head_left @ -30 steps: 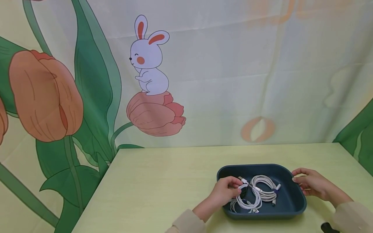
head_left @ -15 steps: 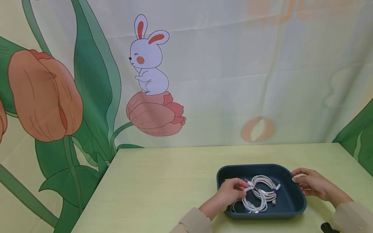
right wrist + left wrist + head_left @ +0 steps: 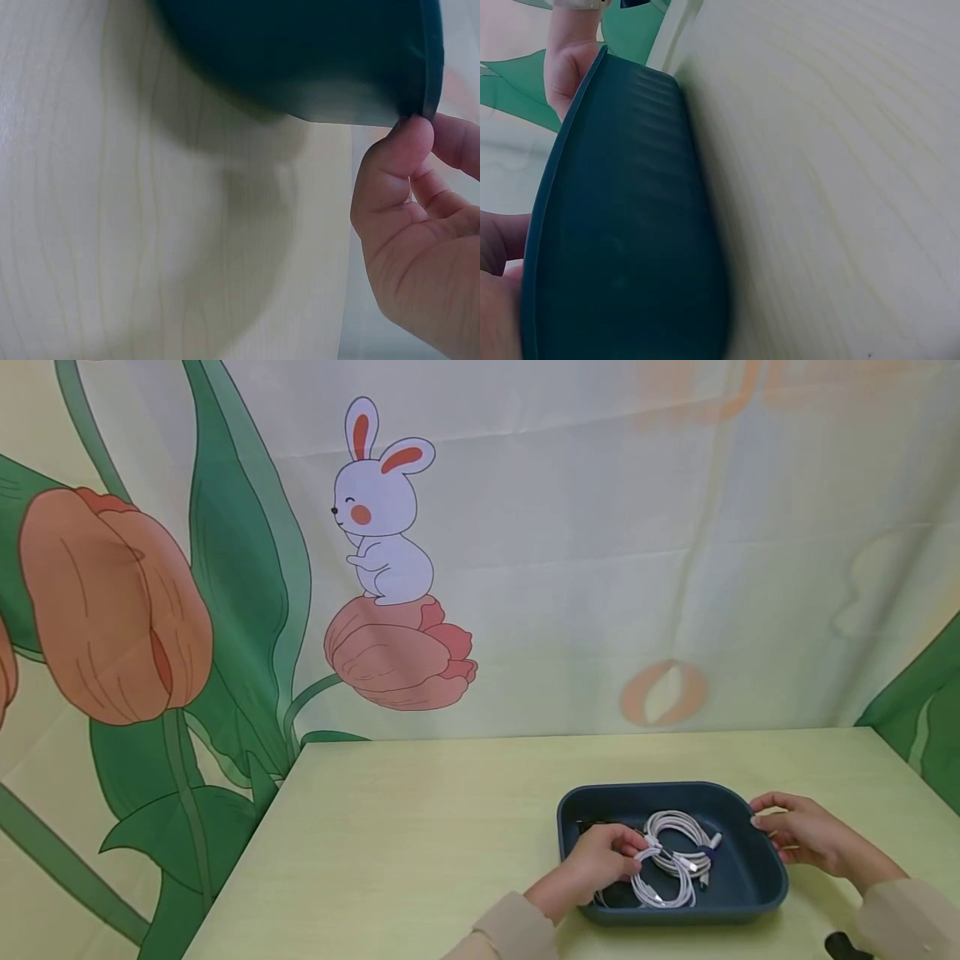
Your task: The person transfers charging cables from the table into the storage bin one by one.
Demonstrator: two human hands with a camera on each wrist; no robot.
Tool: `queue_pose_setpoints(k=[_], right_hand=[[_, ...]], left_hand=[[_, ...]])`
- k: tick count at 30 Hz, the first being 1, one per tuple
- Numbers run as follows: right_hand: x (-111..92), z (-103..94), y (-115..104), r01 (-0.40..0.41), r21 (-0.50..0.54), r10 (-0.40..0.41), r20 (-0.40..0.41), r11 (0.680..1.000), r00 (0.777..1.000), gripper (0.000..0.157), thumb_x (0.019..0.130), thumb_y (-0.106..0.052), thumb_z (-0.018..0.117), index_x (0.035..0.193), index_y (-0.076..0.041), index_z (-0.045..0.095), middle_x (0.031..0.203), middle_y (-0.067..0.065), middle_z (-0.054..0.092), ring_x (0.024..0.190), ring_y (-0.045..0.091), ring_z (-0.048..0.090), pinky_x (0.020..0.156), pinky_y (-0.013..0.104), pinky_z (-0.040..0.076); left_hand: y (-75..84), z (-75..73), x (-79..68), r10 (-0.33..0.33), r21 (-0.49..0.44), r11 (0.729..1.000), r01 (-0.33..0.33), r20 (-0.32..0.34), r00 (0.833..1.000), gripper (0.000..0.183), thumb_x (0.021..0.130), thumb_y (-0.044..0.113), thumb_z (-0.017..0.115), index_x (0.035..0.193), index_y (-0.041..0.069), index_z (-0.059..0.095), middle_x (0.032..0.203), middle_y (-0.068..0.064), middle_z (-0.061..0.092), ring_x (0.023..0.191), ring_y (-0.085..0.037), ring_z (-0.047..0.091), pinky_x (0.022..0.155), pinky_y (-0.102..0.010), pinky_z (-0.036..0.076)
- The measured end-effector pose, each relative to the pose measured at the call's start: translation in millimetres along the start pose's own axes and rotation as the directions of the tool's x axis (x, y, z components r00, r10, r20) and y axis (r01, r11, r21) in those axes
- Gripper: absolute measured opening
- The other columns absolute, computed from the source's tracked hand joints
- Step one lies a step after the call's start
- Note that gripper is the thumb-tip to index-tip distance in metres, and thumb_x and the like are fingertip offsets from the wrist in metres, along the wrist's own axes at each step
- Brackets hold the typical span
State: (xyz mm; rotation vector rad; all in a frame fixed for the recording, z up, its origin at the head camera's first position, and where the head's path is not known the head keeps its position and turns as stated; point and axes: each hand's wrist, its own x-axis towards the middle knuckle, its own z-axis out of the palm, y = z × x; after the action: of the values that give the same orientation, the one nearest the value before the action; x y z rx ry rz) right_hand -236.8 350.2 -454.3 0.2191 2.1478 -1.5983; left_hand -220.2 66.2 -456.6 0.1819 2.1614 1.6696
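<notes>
A dark blue rectangular tray (image 3: 750, 893) stands on the table, holding coiled white cables. My left hand (image 3: 596, 864) reaches over its left side and pinches one white cable coil (image 3: 686, 892) between thumb and fingers. Behind that lies another white cable coil (image 3: 678, 818), bound with a dark purple tie (image 3: 707, 852). At the tray's right end my right hand (image 3: 806, 833) grips the rim. In the right wrist view, thumb and fingers of the right hand (image 3: 420, 232) pinch the tray's edge. The left wrist view shows mostly the tray's outer wall (image 3: 630, 217); the left fingertips are hidden there.
The pale wooden table (image 3: 420, 843) extends left of the tray. A black object (image 3: 847, 946), partly cut off, lies near the right sleeve. Dark items at the tray's left are mostly covered by the left hand. Behind the table hangs a printed cloth (image 3: 570, 568) with a rabbit and tulips.
My left hand has moved a little to the right within the tray, carrying the pinched cable coil along toward the other coil. The right hand and the tray have stayed in place.
</notes>
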Motion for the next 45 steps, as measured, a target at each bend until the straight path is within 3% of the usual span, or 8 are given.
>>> queue_pose_setpoints(k=[20,31,45], right_hand=[[2.3,-1.9,0.1,0.006,0.006,-0.006,0.005,1.000,1.000,0.027,0.087,-0.015,0.050,0.109,-0.002,0.043,0.075,0.000,0.056,0.060,0.012,0.053,0.056,0.025,0.049],[0.7,-0.9,0.4,0.002,0.009,-0.002,0.005,1.000,1.000,0.028,0.086,-0.016,0.051,0.109,-0.002,0.043,0.075,-0.001,0.056,0.060,0.012,0.053,0.056,0.025,0.049],[1.0,-1.3,2.2,0.018,0.015,-0.018,0.021,1.000,1.000,0.027,0.086,-0.016,0.052,0.107,-0.004,0.043,0.074,-0.002,0.056,0.060,0.011,0.053,0.056,0.025,0.048]], left_hand=[[-1.9,13.4,7.0,-0.066,0.073,0.995,0.071,-0.068,0.996,0.022,0.071,-0.016,0.059,0.079,0.003,0.062,0.063,0.000,0.046,0.055,-0.009,0.044,0.056,-0.023,0.049],[-5.7,20.4,8.7,-0.058,0.094,0.993,0.067,-0.089,0.994,0.021,0.069,-0.017,0.059,0.077,0.003,0.063,0.061,0.002,0.044,0.053,-0.008,0.042,0.049,-0.018,0.041],[-3.7,24.5,11.1,-0.082,0.111,0.990,0.093,-0.099,0.992,0.022,0.066,-0.017,0.063,0.077,0.003,0.061,0.062,0.001,0.046,0.055,-0.009,0.043,0.050,-0.019,0.041]])
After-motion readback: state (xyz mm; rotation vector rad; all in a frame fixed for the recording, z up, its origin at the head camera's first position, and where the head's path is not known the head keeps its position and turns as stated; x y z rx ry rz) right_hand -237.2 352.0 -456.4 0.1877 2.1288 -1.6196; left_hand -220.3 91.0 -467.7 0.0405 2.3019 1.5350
